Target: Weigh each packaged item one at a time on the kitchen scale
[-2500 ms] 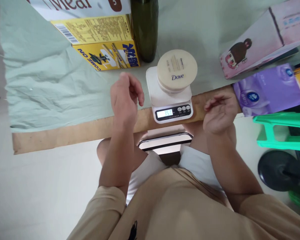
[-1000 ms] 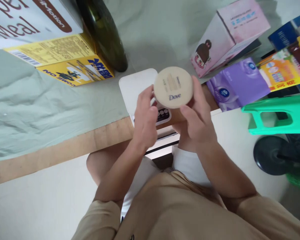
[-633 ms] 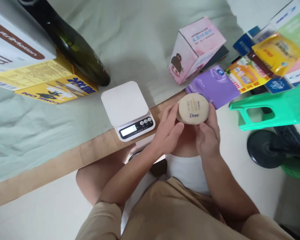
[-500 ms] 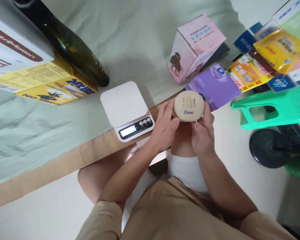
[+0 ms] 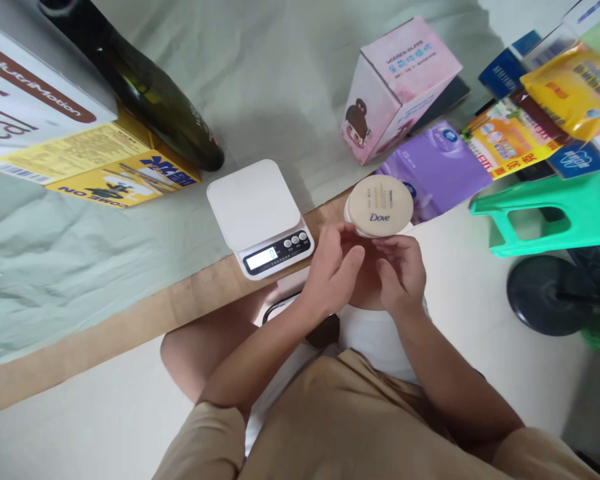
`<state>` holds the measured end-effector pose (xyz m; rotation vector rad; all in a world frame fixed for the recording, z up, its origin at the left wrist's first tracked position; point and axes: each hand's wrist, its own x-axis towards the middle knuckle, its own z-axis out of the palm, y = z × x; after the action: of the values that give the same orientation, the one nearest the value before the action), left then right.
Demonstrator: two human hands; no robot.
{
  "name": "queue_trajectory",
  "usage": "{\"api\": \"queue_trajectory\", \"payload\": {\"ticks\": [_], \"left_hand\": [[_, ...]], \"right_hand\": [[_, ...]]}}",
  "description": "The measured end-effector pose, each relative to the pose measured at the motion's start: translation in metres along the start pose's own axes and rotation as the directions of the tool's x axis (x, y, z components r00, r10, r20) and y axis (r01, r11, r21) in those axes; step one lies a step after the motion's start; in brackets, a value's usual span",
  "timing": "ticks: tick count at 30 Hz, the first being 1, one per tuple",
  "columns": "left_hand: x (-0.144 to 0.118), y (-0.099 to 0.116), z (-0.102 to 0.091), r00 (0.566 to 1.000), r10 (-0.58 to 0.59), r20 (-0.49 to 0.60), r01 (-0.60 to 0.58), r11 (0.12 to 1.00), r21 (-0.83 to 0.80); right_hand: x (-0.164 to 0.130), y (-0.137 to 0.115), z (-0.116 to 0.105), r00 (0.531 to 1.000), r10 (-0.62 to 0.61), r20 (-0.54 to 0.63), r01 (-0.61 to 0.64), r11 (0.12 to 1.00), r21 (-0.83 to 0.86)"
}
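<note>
A round, cream-lidded Dove jar [image 5: 381,205] sits at the wooden edge, overlapping the purple packet [image 5: 437,175] in my view. My left hand [image 5: 333,270] is just below the jar's near left side, fingers loosely bent and thumb apart, with the fingertips at or close to its rim. Below the jar's near right side is my right hand [image 5: 403,273], also loosely curled with its thumb apart. Neither hand is wrapped round the jar; whether the fingertips touch it I cannot tell. To the left lies a white digital kitchen scale [image 5: 254,203] with a lit display and a bare plate.
A dark green bottle [image 5: 145,87] and a yellow box [image 5: 125,177] stand at the left beside a white NutriMotion box [image 5: 35,87]. A pink box [image 5: 400,83] is behind the jar. Several colourful packets, including a yellow one [image 5: 570,90], and a green plastic stool [image 5: 580,213] are at the right.
Both hands have slid off the jar's sides and drawn back toward my body. The jar stays near the wooden edge. The whole view has shifted slightly.
</note>
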<state>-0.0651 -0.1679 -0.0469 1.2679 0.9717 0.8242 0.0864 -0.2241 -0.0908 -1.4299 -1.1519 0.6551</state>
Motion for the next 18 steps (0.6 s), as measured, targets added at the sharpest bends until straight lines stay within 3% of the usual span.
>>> {"api": "queue_trajectory", "payload": {"ticks": [12,18], "left_hand": [[0.006,-0.004,-0.001,0.997,0.048,0.054,-0.049,0.999,0.021],[0.009,0.014,-0.012,0.989,0.039,0.142,-0.047,0.997,0.057]], "right_hand": [[0.004,0.003,0.000,0.998,-0.062,-0.025,0.062,0.998,-0.016],[0.004,0.004,-0.002,0.997,-0.066,-0.033,0.062,0.993,-0.102]]}}
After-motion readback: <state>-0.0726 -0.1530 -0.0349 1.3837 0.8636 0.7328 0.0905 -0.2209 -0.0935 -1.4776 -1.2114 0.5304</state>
